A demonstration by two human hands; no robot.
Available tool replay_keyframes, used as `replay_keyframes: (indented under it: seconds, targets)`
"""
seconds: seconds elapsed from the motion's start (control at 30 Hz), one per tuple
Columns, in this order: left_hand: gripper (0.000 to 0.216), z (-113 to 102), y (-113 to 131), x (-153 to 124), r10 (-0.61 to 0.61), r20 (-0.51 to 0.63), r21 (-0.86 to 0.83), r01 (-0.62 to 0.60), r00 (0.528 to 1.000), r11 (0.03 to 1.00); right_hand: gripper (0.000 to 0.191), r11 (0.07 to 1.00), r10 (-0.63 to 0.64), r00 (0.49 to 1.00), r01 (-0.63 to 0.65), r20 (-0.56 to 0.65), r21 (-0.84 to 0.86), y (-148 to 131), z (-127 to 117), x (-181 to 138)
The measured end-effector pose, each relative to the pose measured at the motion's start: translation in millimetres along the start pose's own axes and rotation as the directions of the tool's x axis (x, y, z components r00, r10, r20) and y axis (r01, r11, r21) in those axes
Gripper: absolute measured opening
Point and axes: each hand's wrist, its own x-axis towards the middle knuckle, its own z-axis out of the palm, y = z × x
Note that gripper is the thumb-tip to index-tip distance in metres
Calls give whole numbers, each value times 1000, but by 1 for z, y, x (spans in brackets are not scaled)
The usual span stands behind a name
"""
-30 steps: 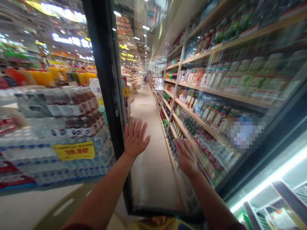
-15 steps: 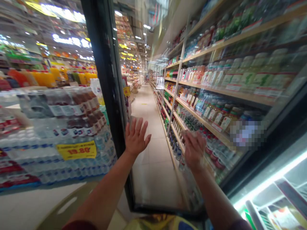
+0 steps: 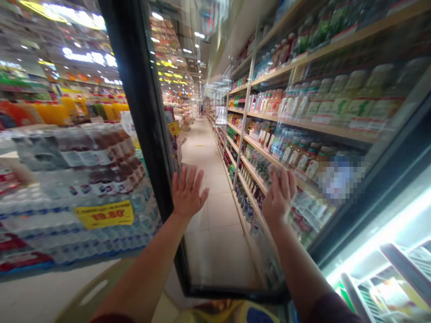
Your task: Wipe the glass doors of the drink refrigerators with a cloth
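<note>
A glass cooler door with a black frame stands swung out in front of me. My left hand lies flat against the glass near the frame, fingers spread. My right hand is also flat on the glass, fingers together and pointing up. Neither hand holds anything. Through the glass I see the tiled aisle and drink shelves.
Stacked packs of bottled water and cola with a yellow price tag stand at the left. The lit cooler interior with wire racks is at the lower right. A yellowish chair back or cart edge is below my left arm.
My right hand has risen on the glass and turned its fingers upward. The left hand has stayed almost in place. The view has shifted slightly left.
</note>
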Motion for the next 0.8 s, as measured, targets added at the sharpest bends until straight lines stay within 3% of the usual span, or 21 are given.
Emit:
replay_keyframes:
  seconds: [0.1,0.17,0.27,0.33,0.4,0.5,0.6,0.7,0.73,0.8]
  targets:
    - [75,0,0,0,0,-4,-15,0,1000,1000,54,997,56,998,-57,-29,-47,-10,3,-6]
    - [75,1,-1,0,5,-8,-15,-5,1000,1000,54,999,-50,994,49,95,20,-24,0,-20]
    - [76,1,-1,-1,12,-11,-2,-12,1000,1000,59,968,-226,942,188,250,165,-30,-4,-31]
    - [77,1,-1,-1,8,-3,1,-8,1000,1000,59,976,-189,960,160,206,149,-18,-4,-23]
    - [77,1,0,-1,0,3,2,0,1000,1000,58,996,-39,997,33,70,83,-2,-2,-8]
    - [76,-1,1,-1,-1,-2,5,1,1000,1000,56,994,95,994,-92,-50,51,2,2,2]
    - [74,-2,1,-2,-12,2,-10,12,1000,1000,56,993,-44,997,36,65,111,-20,1,-11]
    - [73,0,-1,-4,-34,18,-30,35,999,999,60,968,-208,952,168,225,187,-28,-2,-21]
    - [73,1,-1,-4,-36,20,-30,36,999,999,60,972,-193,957,156,218,176,-23,-2,-18]
    - [75,2,-3,-5,-31,13,-22,31,999,999,59,994,-51,994,42,93,96,-6,-2,-6]
